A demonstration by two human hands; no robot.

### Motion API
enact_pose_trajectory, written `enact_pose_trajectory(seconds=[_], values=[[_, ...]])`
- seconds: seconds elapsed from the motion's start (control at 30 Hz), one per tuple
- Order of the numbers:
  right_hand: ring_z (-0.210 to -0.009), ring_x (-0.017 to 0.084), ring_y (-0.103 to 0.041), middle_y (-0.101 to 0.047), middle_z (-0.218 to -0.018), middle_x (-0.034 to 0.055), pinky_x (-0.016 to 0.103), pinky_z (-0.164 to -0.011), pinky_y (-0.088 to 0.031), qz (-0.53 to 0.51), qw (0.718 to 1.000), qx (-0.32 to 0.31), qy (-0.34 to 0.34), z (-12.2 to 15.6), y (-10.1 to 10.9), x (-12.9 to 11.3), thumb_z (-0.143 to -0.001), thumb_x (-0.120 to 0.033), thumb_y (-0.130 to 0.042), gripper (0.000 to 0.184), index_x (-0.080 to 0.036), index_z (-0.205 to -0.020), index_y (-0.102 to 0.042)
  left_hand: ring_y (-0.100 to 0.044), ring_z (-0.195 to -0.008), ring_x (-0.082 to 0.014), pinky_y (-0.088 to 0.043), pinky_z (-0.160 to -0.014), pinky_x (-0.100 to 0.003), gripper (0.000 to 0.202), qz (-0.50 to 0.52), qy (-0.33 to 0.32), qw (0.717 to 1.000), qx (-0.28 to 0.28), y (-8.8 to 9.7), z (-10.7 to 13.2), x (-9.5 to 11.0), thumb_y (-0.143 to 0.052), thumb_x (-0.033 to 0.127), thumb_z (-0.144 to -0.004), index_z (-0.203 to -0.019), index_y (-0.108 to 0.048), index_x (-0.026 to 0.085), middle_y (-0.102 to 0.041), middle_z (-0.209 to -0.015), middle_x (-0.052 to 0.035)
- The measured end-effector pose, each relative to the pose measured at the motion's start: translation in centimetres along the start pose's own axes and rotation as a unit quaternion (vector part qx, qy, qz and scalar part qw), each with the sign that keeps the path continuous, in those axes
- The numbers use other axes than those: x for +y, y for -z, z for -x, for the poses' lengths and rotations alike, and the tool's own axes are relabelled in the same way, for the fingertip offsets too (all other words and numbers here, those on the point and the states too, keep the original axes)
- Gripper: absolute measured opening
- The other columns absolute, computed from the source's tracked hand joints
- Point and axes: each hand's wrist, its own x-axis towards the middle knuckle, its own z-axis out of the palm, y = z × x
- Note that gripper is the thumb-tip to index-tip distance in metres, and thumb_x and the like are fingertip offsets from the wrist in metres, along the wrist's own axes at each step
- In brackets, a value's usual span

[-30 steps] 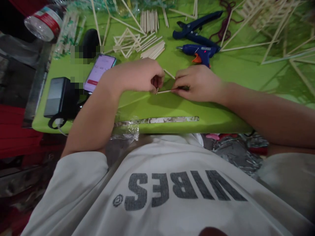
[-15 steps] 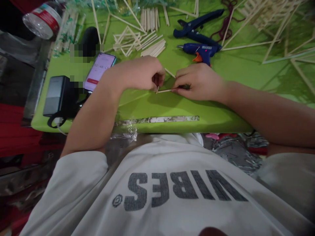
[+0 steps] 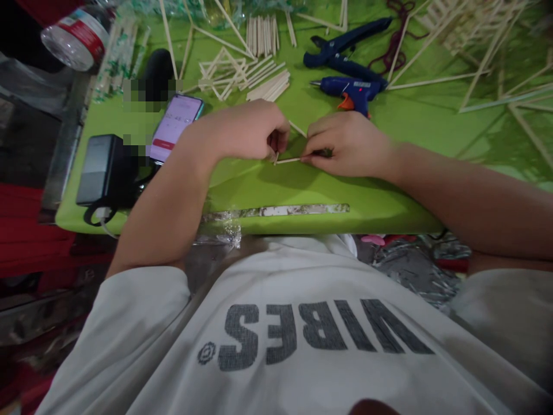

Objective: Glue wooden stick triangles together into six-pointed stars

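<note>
My left hand (image 3: 263,129) pinches a thin wooden stick at its end, just above the green tabletop (image 3: 285,187). Fingers and thumb of my right hand (image 3: 343,144) close on another wooden stick (image 3: 288,161), whose far end meets the left one at a corner. A further stick (image 3: 298,128) slants between the two hands, its lower end hidden by my right fingers. Behind my right hand lies a blue glue gun (image 3: 352,89) with an orange trigger.
Dark blue cutters (image 3: 341,49) lie behind the glue gun. Loose sticks (image 3: 270,86) and stick frames stand at the back. At left are a phone (image 3: 177,127), a power bank (image 3: 97,170) and a plastic bottle (image 3: 78,37). A flat strip (image 3: 298,210) lies near the front edge.
</note>
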Motion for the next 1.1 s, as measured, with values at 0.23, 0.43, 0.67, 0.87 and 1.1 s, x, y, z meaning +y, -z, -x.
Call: enact_pose_trajectory(seconds=[0.23,0.43,0.67,0.87,1.1], values=[[-0.104,0.036,-0.081,-0.089,-0.11,0.0113,0.052,-0.094,-0.056,0.024,0.999,0.005,-0.029,0.1,0.5,-0.4,-0.119,-0.045,-0.068,0.031,-0.03,-0.113,-0.094,-0.071,-0.104,-0.0242,-0.061,-0.098,-0.049,0.027,0.014,-0.014,1.0,0.009,0.1,0.2,-1.4,-0.076,0.049,-0.111,-0.126,-0.087,0.03,-0.092,-0.123,-0.0051],[-0.13,0.046,-0.079,-0.09,-0.138,0.017,0.065,-0.115,-0.061,0.016,0.996,0.045,-0.078,0.5,1.5,-0.2,-0.112,-0.062,-0.079,0.037,-0.036,-0.134,-0.094,-0.064,-0.11,-0.029,-0.056,-0.107,-0.057,0.067,0.049,0.043,0.997,0.035,-0.1,-0.3,-3.0,-0.077,0.087,-0.106,-0.148,-0.086,0.036,-0.094,-0.128,-0.0035],[-0.125,0.044,-0.08,-0.092,-0.136,0.0165,0.064,-0.117,-0.061,-0.028,0.996,0.013,-0.085,0.9,0.9,0.8,-0.109,-0.064,-0.085,0.034,-0.034,-0.121,-0.095,-0.073,-0.114,-0.0295,-0.061,-0.109,-0.048,0.062,0.029,0.027,0.998,0.044,-0.3,-0.9,-3.0,-0.076,0.079,-0.106,-0.148,-0.09,0.035,-0.093,-0.116,-0.0026],[-0.135,0.044,-0.084,-0.092,-0.144,0.0203,0.063,-0.122,-0.066,0.025,0.996,-0.021,-0.078,0.7,1.3,0.0,-0.119,-0.056,-0.069,0.042,-0.024,-0.128,-0.095,-0.083,-0.115,-0.0347,-0.06,-0.103,-0.048,0.055,0.007,0.029,0.999,0.037,-0.1,-1.6,-3.0,-0.079,0.059,-0.094,-0.142,-0.094,0.037,-0.094,-0.121,-0.0052],[-0.141,0.044,-0.085,-0.092,-0.149,0.0199,0.063,-0.128,-0.066,0.036,0.994,-0.04,-0.093,0.5,1.8,-0.7,-0.12,-0.055,-0.067,0.045,-0.024,-0.132,-0.096,-0.078,-0.114,-0.0352,-0.06,-0.104,-0.053,0.06,0.008,0.026,0.998,0.059,-0.3,-1.3,-2.5,-0.072,0.064,-0.099,-0.151,-0.095,0.042,-0.095,-0.123,-0.0051]])
